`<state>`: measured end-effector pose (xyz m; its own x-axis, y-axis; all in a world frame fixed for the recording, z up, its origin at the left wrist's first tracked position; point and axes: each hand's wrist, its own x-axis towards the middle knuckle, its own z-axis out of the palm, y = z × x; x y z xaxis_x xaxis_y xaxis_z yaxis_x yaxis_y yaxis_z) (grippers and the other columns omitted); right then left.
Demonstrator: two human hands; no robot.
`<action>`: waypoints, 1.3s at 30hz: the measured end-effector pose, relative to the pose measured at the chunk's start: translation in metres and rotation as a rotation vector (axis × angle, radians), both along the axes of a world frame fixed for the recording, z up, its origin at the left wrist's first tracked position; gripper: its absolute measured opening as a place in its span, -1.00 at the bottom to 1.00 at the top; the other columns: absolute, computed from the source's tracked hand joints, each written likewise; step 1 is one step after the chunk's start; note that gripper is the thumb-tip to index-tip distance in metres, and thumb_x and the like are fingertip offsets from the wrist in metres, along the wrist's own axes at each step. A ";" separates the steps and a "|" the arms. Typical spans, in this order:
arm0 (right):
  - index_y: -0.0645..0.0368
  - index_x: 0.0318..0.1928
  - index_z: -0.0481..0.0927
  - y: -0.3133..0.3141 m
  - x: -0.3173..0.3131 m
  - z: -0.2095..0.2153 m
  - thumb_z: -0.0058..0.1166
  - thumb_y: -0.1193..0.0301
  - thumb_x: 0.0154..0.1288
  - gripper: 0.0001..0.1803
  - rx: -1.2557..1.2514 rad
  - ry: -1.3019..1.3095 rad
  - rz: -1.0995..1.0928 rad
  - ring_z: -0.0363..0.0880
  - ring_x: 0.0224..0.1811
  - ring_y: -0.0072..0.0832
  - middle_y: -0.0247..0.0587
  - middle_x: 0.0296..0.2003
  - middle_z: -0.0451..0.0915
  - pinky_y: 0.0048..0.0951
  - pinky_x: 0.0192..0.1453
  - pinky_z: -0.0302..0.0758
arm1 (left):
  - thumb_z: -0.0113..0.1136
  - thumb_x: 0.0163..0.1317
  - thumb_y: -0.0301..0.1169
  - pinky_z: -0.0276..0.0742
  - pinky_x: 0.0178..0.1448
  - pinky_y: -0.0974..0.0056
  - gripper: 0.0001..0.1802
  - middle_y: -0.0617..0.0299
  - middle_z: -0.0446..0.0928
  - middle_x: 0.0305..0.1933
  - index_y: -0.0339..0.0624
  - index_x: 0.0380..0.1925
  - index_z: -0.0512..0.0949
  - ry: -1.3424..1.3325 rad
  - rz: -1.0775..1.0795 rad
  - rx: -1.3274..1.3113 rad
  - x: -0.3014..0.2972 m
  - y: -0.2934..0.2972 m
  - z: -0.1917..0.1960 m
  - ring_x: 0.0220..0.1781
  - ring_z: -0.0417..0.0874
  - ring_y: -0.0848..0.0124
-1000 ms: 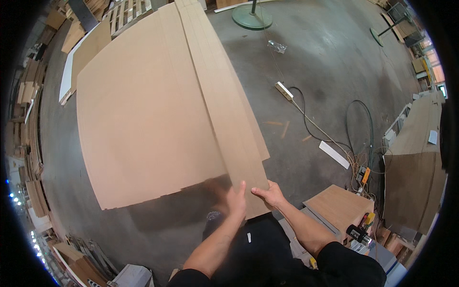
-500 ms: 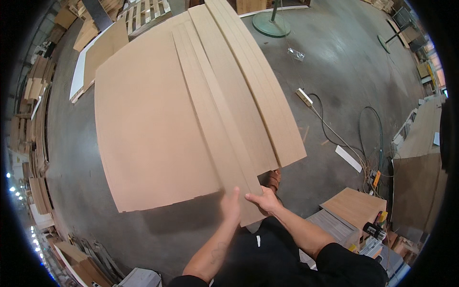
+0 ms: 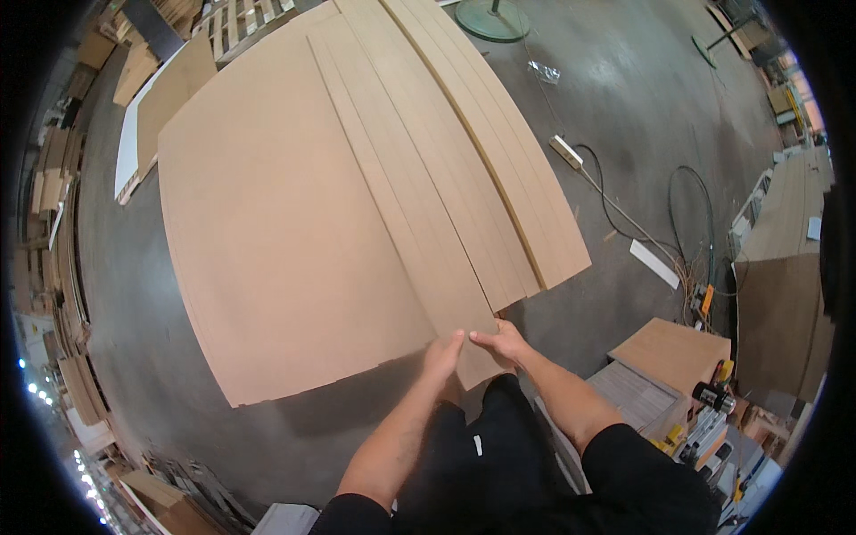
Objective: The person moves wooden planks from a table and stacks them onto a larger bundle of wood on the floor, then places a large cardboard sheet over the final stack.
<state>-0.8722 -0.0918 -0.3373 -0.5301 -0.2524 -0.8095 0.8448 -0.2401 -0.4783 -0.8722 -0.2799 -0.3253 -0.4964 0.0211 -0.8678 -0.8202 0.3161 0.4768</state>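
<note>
Both hands grip the near end of a long, narrow wooden board, which sticks out past the front edge of a big tan panel. My left hand closes round the board's left edge, thumb on top. On the opposite edge, my right hand holds it with its thumb also on the upper face; the other fingers are mostly hidden beneath. Along its right side runs a second long board, a thin seam between them. Further right lies another long board, beyond a darker strip.
At right stand a wooden box and a black cylindrical tool. A power strip with cables and a white strip lie on the floor. A round green base stands beyond the panel; stacked boards line the left.
The held board has shifted away from me and rightward, and now lies alongside the neighbouring board with a thin seam. My left hand has closed on its edge; the view has shifted slightly.
</note>
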 end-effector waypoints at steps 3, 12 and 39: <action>0.36 0.07 0.51 -0.002 -0.009 0.028 0.34 0.32 0.21 -0.49 0.075 0.045 0.059 0.58 0.01 -0.39 -0.10 0.00 0.60 -0.34 0.11 0.51 | 0.07 0.30 0.13 0.40 0.24 0.10 -0.19 -0.13 0.47 0.23 -0.48 0.19 0.41 -0.098 -0.004 0.075 -0.003 -0.002 -0.008 0.23 0.51 0.16; 0.14 0.42 0.03 0.014 0.093 0.049 0.25 0.13 0.27 -0.11 0.142 -0.320 -0.409 0.42 0.18 -0.25 -0.10 0.19 0.39 -0.02 0.25 0.35 | 0.07 0.35 0.07 0.39 0.27 0.14 -0.20 -0.05 0.44 0.22 -0.34 0.35 0.23 0.149 0.030 0.020 -0.042 -0.049 0.031 0.24 0.47 0.23; 0.01 0.37 0.03 -0.082 -0.028 0.030 0.08 0.54 0.29 -0.28 -0.066 -0.275 -0.746 0.27 0.32 -0.13 -0.12 0.30 0.23 0.06 0.33 0.25 | 0.00 0.41 -0.01 -0.07 0.55 0.07 -0.20 0.00 -0.10 0.57 -0.22 0.45 -0.01 0.297 0.201 0.181 -0.229 -0.052 0.041 0.60 -0.12 0.17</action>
<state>-0.9003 -0.1740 -0.3076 -0.3614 0.0381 -0.9316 0.5361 -0.8090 -0.2410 -1.1007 -0.3318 -0.2848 -0.7348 0.0371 -0.6772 -0.6753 0.0526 0.7356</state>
